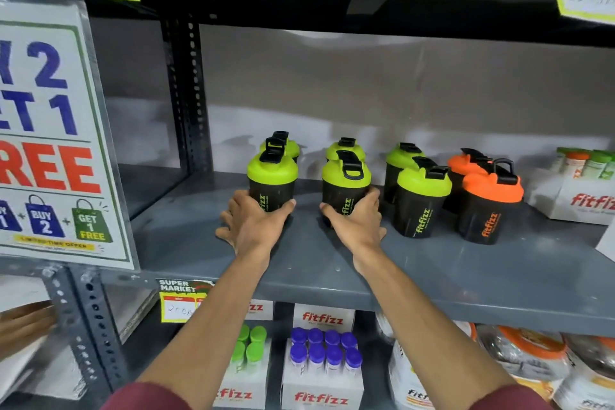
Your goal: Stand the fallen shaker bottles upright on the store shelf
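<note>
Black shaker bottles stand upright in pairs on the grey shelf [466,273]. My left hand [253,223] is wrapped around the base of the front left green-lidded shaker [272,176]. My right hand [357,221] grips the base of the second green-lidded shaker [346,183]. Behind each held bottle stands another green-lidded one [284,145]. To the right stand a third green-lidded pair [422,196] and two orange-lidded shakers [487,206]. No bottle in view lies on its side.
A white fitfizz box with small bottles [579,190] sits at the shelf's right end. A large promotional sign [50,143] hangs at the left by the perforated upright [186,93]. Boxes of purple-capped [324,363] and green-capped vials and tubs fill the shelf below.
</note>
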`<state>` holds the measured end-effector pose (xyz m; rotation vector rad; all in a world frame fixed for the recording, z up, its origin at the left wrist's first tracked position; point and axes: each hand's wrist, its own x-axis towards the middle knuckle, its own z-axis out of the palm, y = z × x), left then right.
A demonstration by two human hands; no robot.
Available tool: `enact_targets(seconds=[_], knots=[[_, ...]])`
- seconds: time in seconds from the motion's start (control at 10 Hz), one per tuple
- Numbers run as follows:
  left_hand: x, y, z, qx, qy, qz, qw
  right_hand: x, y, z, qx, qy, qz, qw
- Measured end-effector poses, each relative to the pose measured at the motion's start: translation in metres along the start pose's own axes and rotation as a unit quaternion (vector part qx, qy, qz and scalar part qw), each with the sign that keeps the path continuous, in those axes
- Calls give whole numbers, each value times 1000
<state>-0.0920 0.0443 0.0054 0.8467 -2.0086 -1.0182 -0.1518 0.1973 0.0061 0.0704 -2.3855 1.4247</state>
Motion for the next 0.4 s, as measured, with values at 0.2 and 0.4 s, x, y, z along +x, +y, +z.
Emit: enact_targets(seconds=[0.2, 0.4], knots=[[-3, 5, -4, 18, -16, -6, 1000, -8, -3, -2, -25, -3, 6, 1000], [-16, 11, -21, 6, -15, -13, 1000, -28, -12, -22, -14, -15, 30, 999]])
